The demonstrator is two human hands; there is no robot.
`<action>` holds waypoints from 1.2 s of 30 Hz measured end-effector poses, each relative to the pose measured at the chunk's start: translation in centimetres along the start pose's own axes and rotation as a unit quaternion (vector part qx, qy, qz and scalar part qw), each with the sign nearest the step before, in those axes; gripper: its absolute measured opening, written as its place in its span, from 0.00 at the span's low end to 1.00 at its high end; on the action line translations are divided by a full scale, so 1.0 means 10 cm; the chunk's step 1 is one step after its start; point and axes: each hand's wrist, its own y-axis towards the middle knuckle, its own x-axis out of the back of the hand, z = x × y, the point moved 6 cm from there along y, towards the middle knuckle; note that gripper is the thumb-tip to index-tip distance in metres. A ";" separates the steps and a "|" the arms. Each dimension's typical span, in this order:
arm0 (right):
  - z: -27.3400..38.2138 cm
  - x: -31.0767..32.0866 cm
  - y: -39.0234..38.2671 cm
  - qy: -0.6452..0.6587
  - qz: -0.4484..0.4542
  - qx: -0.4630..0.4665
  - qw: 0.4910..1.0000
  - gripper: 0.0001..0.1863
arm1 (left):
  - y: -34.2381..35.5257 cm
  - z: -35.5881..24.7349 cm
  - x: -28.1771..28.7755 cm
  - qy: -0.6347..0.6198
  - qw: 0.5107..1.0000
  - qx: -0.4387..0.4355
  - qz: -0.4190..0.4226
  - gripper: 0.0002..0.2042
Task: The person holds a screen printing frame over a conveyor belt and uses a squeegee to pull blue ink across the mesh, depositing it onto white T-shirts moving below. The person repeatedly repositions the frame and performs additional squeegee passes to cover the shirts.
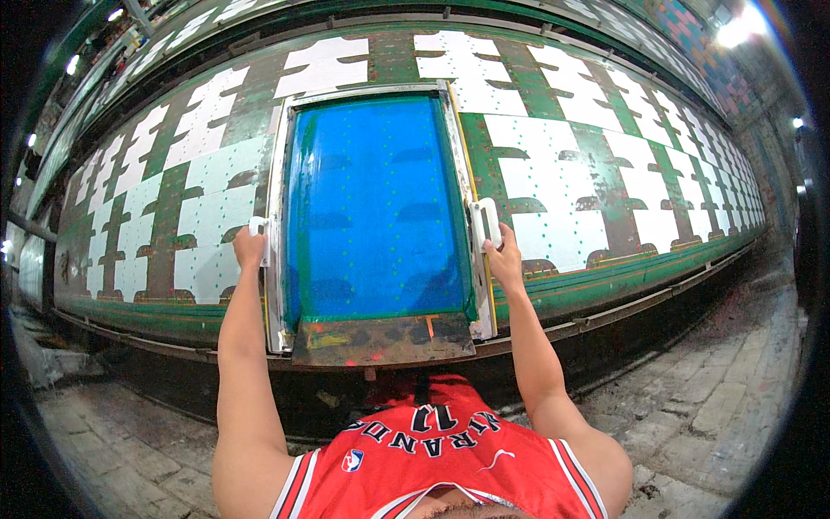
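Observation:
A screen-printing frame with a blue mesh lies over the long green table in front of me. My left hand is closed round the white handle on the frame's left rail. On the right rail, my right hand grips the lower part of another white handle, thumb and fingers around it. Cut white fabric pieces show faintly through the mesh. A stained dark board runs along the frame's near end. Whether the mesh touches the pieces beneath cannot be told.
The green printing table curves away to both sides, with rows of white cut pieces bearing small green dots. A metal rail follows its near edge. Behind stands another long table with pieces. Paved floor lies on my side.

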 end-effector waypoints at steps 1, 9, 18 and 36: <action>0.00 -0.01 -0.01 -0.003 0.001 0.002 1.000 0.31 | 0.01 0.01 0.00 -0.004 1.000 -0.008 -0.008 0.12; -0.01 -0.03 0.01 0.010 0.012 0.003 1.000 0.32 | 0.00 0.06 0.04 0.010 1.000 -0.026 0.009 0.11; 0.24 -0.11 -0.07 0.098 0.064 -0.008 0.993 0.37 | 0.48 -0.03 0.70 0.040 0.999 -0.017 -0.008 0.14; 0.77 0.79 0.04 0.146 0.025 0.033 0.988 0.35 | 0.10 -0.76 0.92 -0.226 0.968 -0.018 0.104 0.30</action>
